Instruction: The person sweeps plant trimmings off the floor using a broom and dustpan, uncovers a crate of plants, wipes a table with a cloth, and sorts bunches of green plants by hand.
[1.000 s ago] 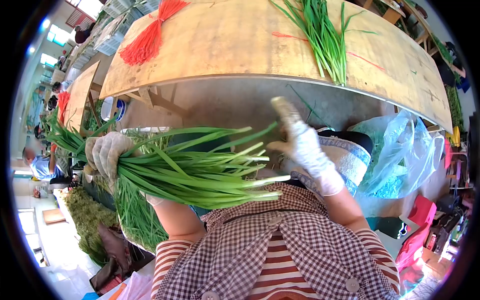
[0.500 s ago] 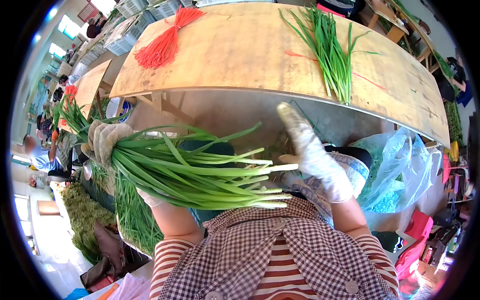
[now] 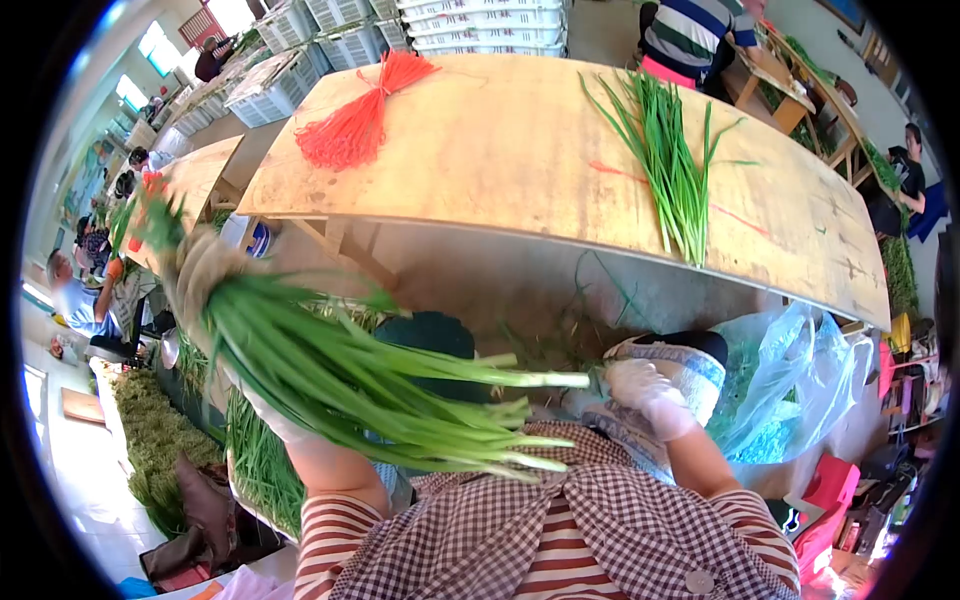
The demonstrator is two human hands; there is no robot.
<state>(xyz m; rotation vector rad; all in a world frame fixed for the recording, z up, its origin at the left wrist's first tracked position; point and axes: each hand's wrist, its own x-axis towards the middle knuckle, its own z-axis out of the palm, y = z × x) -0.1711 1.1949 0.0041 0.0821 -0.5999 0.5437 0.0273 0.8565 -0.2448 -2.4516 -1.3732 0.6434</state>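
A large bunch of long green stalks [image 3: 350, 370] is held in my gloved left hand [image 3: 205, 272], its pale ends fanned to the right. That hand and the leaves near it are blurred. My gloved right hand [image 3: 640, 390] is low by the pale ends, over my right knee, its fingers bent inward around the tip area; what they hold, if anything, is too small to tell. Ahead, a smaller green bunch [image 3: 678, 180] lies on the wooden table [image 3: 480, 150] across a red tie. Red ties [image 3: 350, 125] lie in a bundle at the table's left.
A clear plastic bag [image 3: 790, 375] stands at the right below the table. More greens [image 3: 262, 455] lie at my left. White crates [image 3: 485, 30] are stacked beyond the table. Several people sit at other tables, among them a person in blue [image 3: 85, 305] at the left.
My right hand has moved down from its raised, spread pose to the stalk ends, its fingers now bent. My left hand and the bunch have swung slightly lower. The view has tilted up.
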